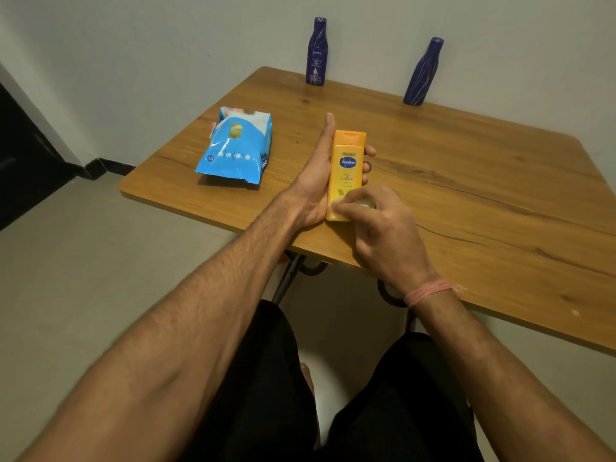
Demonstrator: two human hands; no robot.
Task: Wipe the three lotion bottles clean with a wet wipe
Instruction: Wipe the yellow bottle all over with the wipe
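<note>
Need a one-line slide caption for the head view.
Left hand holds the yellow lotion bottle while the right hand rubs a wet wipe on it; two blue bottles wait behind.

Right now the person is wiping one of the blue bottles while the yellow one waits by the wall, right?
No. The head view shows the yellow bottle being wiped, while the two blue bottles wait by the wall.
</note>
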